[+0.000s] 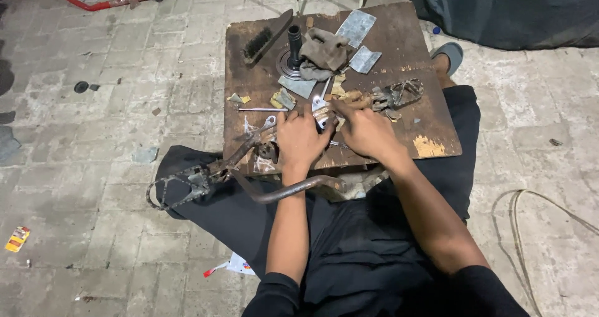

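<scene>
My left hand and my right hand meet over a small metal part near the front of a worn wooden board. Both hands grip that part between their fingers, and most of it is hidden. A shiny flat metal piece sticks up just beyond my fingers. A rusty footpeg-like bracket lies right of my right hand. A bent rusty lever with a pedal end rests across my lap under my left forearm.
On the board lie a brush, a black spindle on a round base, a dirty rag, grey sheet scraps and a thin rod. A sandal is beside the board. A hose lies on the paved floor at right.
</scene>
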